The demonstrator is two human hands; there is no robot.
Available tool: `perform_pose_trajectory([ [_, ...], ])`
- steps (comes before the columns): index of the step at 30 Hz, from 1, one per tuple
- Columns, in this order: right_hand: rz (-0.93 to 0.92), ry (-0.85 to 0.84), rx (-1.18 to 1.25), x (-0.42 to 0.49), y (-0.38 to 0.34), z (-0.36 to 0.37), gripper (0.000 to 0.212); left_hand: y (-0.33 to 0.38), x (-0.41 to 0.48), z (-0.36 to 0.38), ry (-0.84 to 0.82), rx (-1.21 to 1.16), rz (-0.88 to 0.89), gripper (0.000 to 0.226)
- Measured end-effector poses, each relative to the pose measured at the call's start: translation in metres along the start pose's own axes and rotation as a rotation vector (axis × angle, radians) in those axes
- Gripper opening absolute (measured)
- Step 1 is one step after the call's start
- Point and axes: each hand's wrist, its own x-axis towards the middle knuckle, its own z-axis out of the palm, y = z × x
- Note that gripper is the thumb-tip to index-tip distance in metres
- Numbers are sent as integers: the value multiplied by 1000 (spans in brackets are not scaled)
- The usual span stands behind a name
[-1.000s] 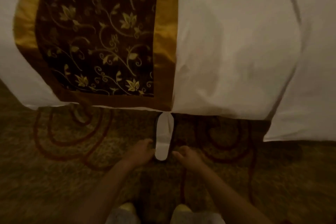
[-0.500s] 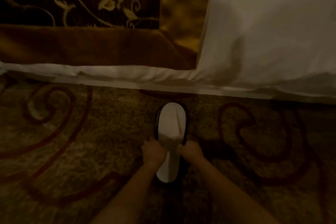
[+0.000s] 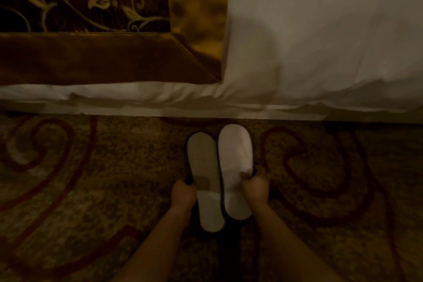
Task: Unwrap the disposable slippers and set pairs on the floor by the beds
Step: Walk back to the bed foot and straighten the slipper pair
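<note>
Two white disposable slippers with dark edging lie side by side on the patterned carpet, toes toward the bed. The left slipper shows a ribbed, greyish face; the right slipper shows its white upper. My left hand grips the left slipper's outer edge near the middle. My right hand holds the right slipper's outer edge at the opening of the upper. No wrapper is visible.
The bed's white sheet hangs just beyond the slipper toes, with a brown and gold floral runner on the left. Brown carpet with dark red swirls spreads on both sides.
The single stacked slipper pair has been pulled apart into two slippers lying side by side. My hands have moved outward, one on each slipper. The camera has dropped closer to the floor.
</note>
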Motion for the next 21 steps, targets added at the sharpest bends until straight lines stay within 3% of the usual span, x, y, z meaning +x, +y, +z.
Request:
perform_pose_trajectory([
  [4, 107, -60, -33, 6, 17, -11, 51, 4, -4, -11, -23, -44, 20, 40],
  [8, -154, 143, -420, 2, 4, -12, 42, 9, 3, -23, 29, -46, 84, 33],
  [10, -275, 171, -342, -1, -18, -15, 36, 16, 2, -30, 6, -84, 90, 33],
  [12, -155, -66, -68, -7, -47, -15, 38, 25, -1, -38, -46, -80, 110, 29],
  [14, 195, -492, 212, -18, -74, -14, 55, 34, -6, -48, -109, -70, 158, 23],
  [16, 420, -858, 458, -26, -88, -16, 68, 41, -10, -64, -146, -60, 208, 19],
  [18, 510, -1018, 728, -27, -91, -18, 69, 45, -13, -79, -186, -22, 264, 18],
  [21, 556, -1045, 1042, -19, -91, -30, 50, 47, -16, -97, -216, 28, 320, 24],
])
